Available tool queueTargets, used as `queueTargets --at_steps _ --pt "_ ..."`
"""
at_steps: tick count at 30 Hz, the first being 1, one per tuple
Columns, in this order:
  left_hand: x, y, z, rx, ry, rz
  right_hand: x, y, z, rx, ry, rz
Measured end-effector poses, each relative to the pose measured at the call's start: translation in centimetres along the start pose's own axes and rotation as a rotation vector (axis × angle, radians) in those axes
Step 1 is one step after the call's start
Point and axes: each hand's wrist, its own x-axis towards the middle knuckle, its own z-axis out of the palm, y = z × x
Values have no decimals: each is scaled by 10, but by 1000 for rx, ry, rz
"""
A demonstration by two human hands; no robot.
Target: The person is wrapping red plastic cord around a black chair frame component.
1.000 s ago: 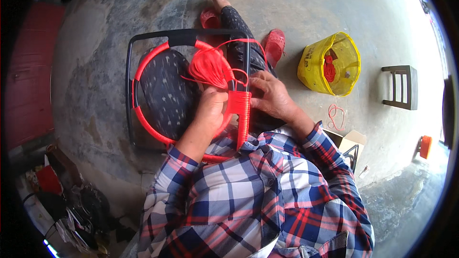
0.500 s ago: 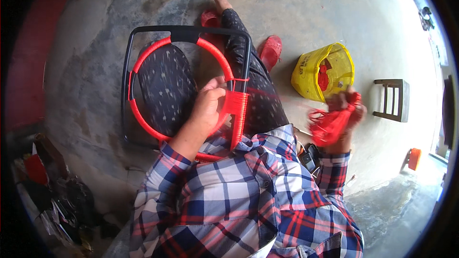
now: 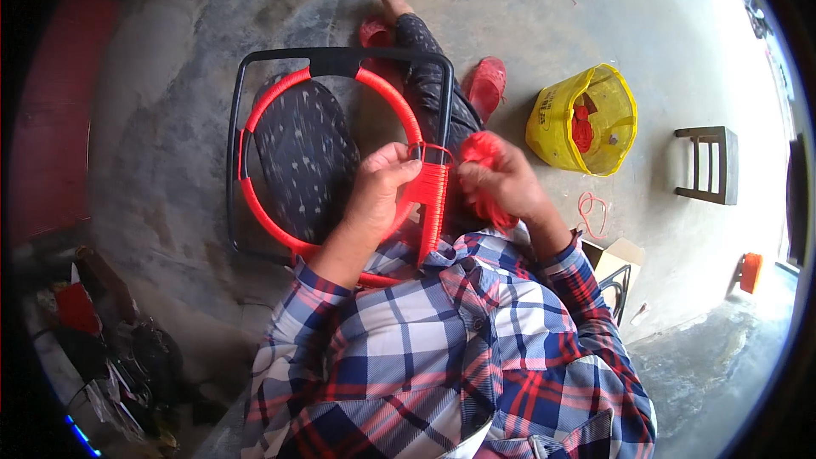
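Red plastic cord bundle (image 3: 483, 153) clenched in your right hand (image 3: 501, 183); left hand (image 3: 384, 187) pinches red-wrapped bar (image 3: 432, 204) of black metal chair frame (image 3: 340, 61); yellow bucket (image 3: 557, 123) nearby.

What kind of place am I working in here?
Probably a home yard or small workshop: a bare concrete floor, a yellow bag holding red cord, and a chair frame being wrapped by hand.

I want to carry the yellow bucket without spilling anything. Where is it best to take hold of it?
Probably grip the yellow bucket by its open rim, coming from above: the mouth faces up, red cord lies inside, and no handle shows clearly.
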Motion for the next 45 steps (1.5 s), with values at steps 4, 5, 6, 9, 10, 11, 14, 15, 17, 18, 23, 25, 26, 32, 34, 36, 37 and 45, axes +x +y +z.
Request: queueTargets --at_steps 4,5,6,9,10,11,14,15,17,18,23,25,26,32,34,36,37,45 --pt "1 -6 -5 -10 25 2 -6 -20 -16 188 -20 -23" --pt "1 -7 -6 -37 21 11 -13 -23 -8 181 -54 -11" --pt "2 -7 -6 -39 17 8 -20 -28 5 173 -81 1" --pt "5 -9 -1 233 105 33 -19 -34 14 301 -99 35" --pt "4 -12 7 556 87 193 -19 -40 17 360 -69 46" --pt "4 -14 11 879 66 354 -23 -47 21 358 -71 44" --pt "6 -15 6 1134 150 457 -44 -71 29 318 -611 111" --pt "6 -12 5 1134 159 468 -36 -70 27 137 -730 -109" --pt "8 -8 5 819 199 360 -21 -69 12 -229 -696 -380" --pt "17 -24 -20 533 194 343 -16 -71 2 -411 -567 -430" --pt "8 -2 5 150 173 -192 29 5 -11 -1249 -38 -432" --pt "5 3 8 148 158 -211 38 7 12 -983 -123 -581" --pt "5 4 9 146 139 -235 35 2 14 -981 -124 -582" --pt "11 -12 -2 354 237 211 34 20 -16 -398 112 -384" --pt "5 -9 7 680 299 485 30 8 -3 -462 148 -420" --pt "-5 -2 17 1192 263 894 18 -14 22 -739 167 -456" --pt "-6 -3 22 1188 196 994 16 -22 37 -740 138 -522" --pt "-5 -3 15 189 175 434 7 -10 -12 -421 -110 -509"
